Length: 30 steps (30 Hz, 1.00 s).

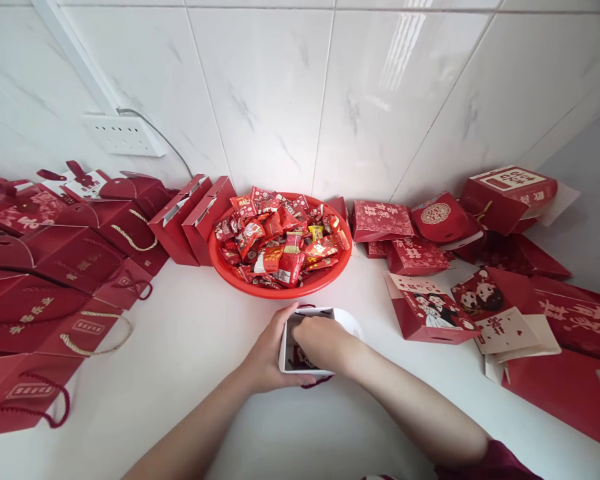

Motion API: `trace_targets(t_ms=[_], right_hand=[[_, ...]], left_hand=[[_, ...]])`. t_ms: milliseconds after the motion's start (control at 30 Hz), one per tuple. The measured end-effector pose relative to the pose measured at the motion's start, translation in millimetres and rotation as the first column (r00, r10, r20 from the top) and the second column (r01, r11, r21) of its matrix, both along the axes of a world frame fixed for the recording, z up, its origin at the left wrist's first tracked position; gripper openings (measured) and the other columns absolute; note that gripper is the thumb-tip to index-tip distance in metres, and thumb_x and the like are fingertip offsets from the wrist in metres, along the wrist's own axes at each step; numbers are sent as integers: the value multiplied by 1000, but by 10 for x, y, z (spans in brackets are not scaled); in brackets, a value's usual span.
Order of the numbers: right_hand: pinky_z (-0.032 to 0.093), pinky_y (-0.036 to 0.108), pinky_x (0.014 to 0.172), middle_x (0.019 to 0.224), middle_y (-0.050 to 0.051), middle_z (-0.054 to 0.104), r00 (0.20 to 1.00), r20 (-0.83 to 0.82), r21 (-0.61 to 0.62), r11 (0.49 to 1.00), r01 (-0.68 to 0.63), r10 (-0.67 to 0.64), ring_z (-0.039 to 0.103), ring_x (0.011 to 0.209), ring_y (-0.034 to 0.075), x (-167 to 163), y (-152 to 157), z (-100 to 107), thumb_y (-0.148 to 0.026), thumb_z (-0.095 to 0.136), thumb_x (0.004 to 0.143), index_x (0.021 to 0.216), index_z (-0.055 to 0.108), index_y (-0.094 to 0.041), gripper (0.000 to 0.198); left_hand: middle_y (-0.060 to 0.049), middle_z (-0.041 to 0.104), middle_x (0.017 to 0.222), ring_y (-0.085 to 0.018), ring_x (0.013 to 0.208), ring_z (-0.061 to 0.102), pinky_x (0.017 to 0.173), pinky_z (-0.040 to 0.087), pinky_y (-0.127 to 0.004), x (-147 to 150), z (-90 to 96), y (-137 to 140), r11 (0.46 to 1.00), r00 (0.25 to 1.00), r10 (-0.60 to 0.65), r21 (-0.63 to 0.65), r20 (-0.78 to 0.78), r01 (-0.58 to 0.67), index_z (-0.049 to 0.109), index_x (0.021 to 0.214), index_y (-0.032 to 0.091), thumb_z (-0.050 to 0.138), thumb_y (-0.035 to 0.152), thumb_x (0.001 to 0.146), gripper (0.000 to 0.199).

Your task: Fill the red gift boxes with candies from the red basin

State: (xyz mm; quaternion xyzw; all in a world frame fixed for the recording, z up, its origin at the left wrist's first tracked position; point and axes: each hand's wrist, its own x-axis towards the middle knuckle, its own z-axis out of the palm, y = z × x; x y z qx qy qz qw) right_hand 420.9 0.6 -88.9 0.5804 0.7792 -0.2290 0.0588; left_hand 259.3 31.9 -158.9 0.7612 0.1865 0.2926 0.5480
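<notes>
A small white gift box (pixel 283 353) with dark red cord handles stands open-topped on the table, right in front of me. My left hand (pixel 269 353) grips its left side, thumb along the far edge and fingers along the near one. Into the opening reaches my right hand (pixel 325 343), its fingers curled and hidden inside the box, so what they hold, if anything, does not show. Some dark red wrapped candy (pixel 303 360) is visible at the bottom of the box. Just beyond it sits a red round tray (pixel 280 291) heaped with red-wrapped candies (pixel 285 240).
Folded red gift boxes with rope handles (pixel 75 320) crowd the left side. Two upright red boxes (pixel 193 220) lean beside the tray. More red boxes (pixel 433 313) and flat packaging (pixel 570 387) lie on the right. A power strip (pixel 123 135) is on the tiled wall.
</notes>
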Motion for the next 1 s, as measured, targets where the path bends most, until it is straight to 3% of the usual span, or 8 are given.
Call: trace_targets(t_ms=[133,300,367,467,533,767,933,1000], right_hand=[[46,28,60,92,12,74,993,-73,-23,995,-97,96,71,79,24,75,-32,111,-15,56,87,95,71,-13,18],[45,27,66,95,7,72,945,-305,77,992,-99,118,68,83,20,344,-147,478,-23,52,92,97,65,-18,15],[45,28,67,91,6,71,944,-328,110,994,11,26,67,81,20,497,-231,635,-27,49,96,97,63,-18,16],[47,31,71,97,6,71,943,-320,124,982,141,-95,67,86,22,738,-376,800,-31,45,99,106,62,-21,21],[47,34,79,110,6,70,935,-322,147,967,207,-151,66,96,23,874,-459,850,-33,42,100,115,60,-24,25],[48,41,84,110,4,70,923,-300,195,932,306,-241,65,100,26,1031,-551,885,-47,34,101,117,59,-29,34],[49,37,77,110,5,70,912,-318,161,934,320,-257,66,98,25,1040,-500,865,-46,36,101,118,58,-28,34],[49,36,72,109,5,70,913,-314,156,934,320,-261,66,96,25,1056,-481,843,-45,36,100,120,58,-27,34]], left_hand=[[-17,31,152,-38,138,37,113,33,-56,-18,49,6,996,995,23,83,-99,-15,12,154,30,87,45,61,121],[-15,26,156,-40,142,26,115,30,-55,-152,328,-11,912,924,138,409,-357,22,17,156,28,78,67,62,118],[-15,37,148,-36,134,38,110,38,-50,-256,504,-10,869,919,174,494,-353,25,32,151,25,68,67,74,94],[-11,56,118,-25,110,56,94,48,-38,-390,795,67,757,915,363,630,-179,-177,60,125,23,57,41,92,38],[-8,60,105,-20,99,59,88,48,-32,-407,984,187,678,861,490,679,-133,-281,67,108,22,51,26,95,21],[-2,70,113,-20,101,65,86,50,-29,-98,1315,809,823,735,403,568,-546,-30,70,113,27,42,32,97,33],[-3,33,158,-25,140,40,112,36,-37,-80,1375,1065,774,658,541,616,-523,-147,23,155,30,47,36,94,66],[-4,37,156,-25,136,45,108,39,-36,-87,1410,1070,738,653,576,656,-493,-155,32,151,28,47,34,93,61]])
